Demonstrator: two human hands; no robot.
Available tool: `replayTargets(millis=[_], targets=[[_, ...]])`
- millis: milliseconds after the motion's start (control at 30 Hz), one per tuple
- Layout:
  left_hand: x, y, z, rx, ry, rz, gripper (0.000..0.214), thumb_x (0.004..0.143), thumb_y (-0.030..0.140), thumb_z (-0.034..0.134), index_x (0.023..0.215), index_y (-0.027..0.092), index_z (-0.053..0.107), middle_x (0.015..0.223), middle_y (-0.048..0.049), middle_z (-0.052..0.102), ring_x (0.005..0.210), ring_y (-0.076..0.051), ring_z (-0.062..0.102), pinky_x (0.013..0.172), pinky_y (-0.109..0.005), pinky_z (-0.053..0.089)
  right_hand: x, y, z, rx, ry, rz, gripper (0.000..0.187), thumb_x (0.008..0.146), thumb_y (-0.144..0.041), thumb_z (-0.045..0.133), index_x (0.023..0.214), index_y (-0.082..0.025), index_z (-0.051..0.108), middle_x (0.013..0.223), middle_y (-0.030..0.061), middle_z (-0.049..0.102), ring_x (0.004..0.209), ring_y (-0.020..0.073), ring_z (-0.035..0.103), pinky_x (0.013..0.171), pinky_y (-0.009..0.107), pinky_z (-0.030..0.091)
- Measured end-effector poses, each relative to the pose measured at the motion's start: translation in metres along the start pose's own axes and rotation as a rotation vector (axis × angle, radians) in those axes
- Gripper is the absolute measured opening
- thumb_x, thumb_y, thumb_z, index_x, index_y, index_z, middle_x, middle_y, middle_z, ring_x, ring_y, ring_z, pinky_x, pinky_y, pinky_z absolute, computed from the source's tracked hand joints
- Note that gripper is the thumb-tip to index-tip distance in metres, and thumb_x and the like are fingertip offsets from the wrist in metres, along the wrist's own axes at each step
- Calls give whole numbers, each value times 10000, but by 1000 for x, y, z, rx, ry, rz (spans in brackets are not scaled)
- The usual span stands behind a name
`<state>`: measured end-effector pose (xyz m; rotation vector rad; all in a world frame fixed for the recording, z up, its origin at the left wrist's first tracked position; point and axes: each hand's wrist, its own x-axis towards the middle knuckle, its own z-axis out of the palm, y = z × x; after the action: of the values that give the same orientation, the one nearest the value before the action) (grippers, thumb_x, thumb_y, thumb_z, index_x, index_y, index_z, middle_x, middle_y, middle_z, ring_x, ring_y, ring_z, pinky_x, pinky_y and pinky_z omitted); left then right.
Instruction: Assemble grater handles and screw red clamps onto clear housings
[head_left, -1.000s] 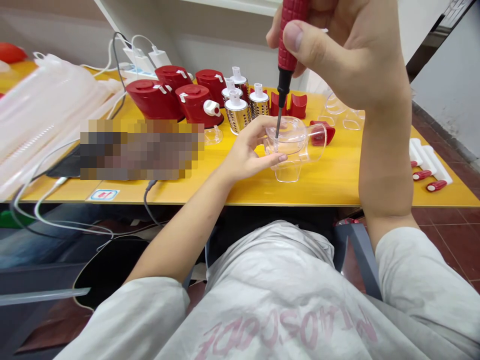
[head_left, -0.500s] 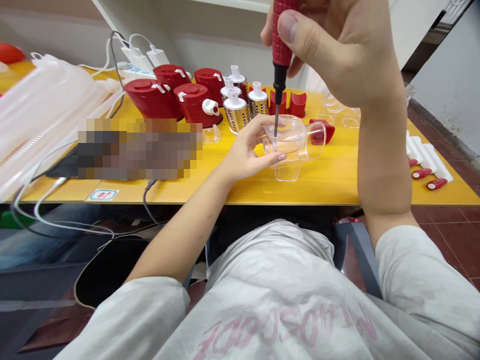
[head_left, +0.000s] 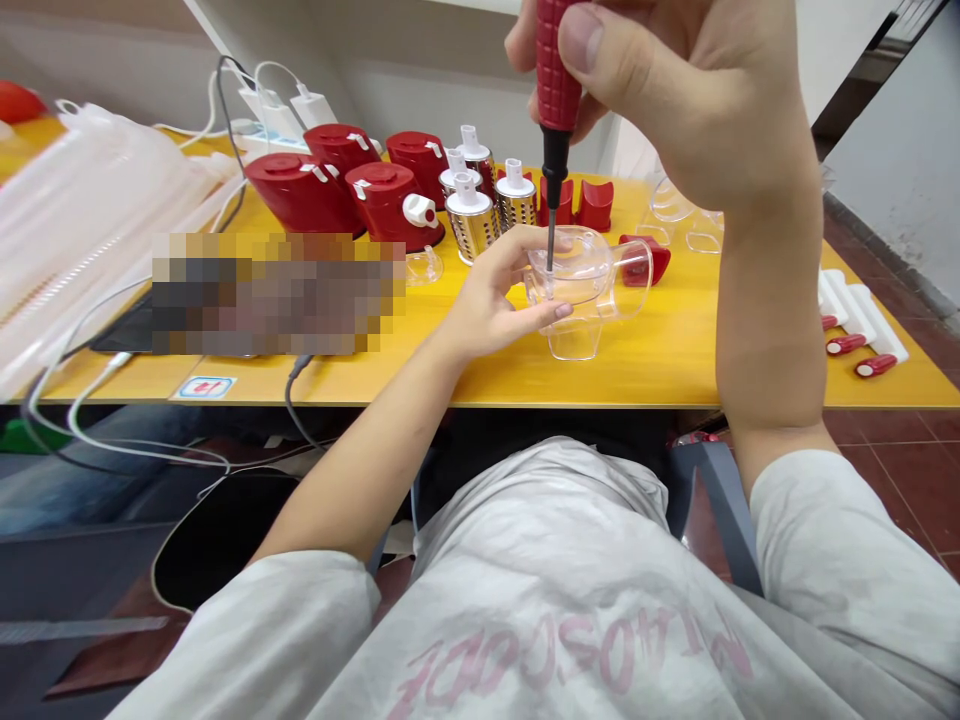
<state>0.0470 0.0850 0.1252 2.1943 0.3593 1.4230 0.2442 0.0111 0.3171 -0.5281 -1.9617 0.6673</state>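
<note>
My right hand (head_left: 660, 95) is wrapped round the red handle of a screwdriver (head_left: 559, 90), which stands almost upright. Its thin metal shaft reaches down into the left side of a clear plastic housing (head_left: 581, 275); whether a screw sits under the tip is too small to tell. With thumb and fingers, my left hand (head_left: 499, 290) grips the housing from its left side, just above the yellow table. The housing has a round top, a wide tube pointing right and a narrower part below. A red plastic part (head_left: 654, 262) lies just behind that tube.
Behind the housing stand several metal grater drums (head_left: 472, 230) with white tops and several red machine bodies (head_left: 390, 205). White-and-red handles (head_left: 874, 335) lie at the right table edge. Cables (head_left: 75, 410) and clear plastic bags (head_left: 112, 210) cover the left. More clear parts (head_left: 705, 235) sit behind my right forearm.
The screwdriver handle and my right hand have shifted slightly left, and the hand has turned a little. My left hand keeps its hold on the housing.
</note>
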Motion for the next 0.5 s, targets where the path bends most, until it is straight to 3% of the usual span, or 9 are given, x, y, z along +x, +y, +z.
replayTargets(millis=[267, 500], targets=[[2, -2, -1, 15, -6, 25, 749, 845, 806, 928, 1390, 330, 736, 1364, -115, 786, 1252, -400, 794, 1026, -572, 700, -2, -5, 2, -38, 29, 40, 558, 964, -337, 665, 1340, 65, 572, 1150, -4, 774, 902, -39, 734, 741, 71, 618], [1, 2, -1, 18, -3, -9, 769, 853, 813, 920, 1418, 332, 717, 1385, -106, 791, 1259, -370, 798, 1008, -516, 718, 1, -5, 7, 35, 57, 9, 539, 904, -313, 728, 1262, 34, 525, 950, -77, 690, 777, -50, 694, 711, 81, 577]])
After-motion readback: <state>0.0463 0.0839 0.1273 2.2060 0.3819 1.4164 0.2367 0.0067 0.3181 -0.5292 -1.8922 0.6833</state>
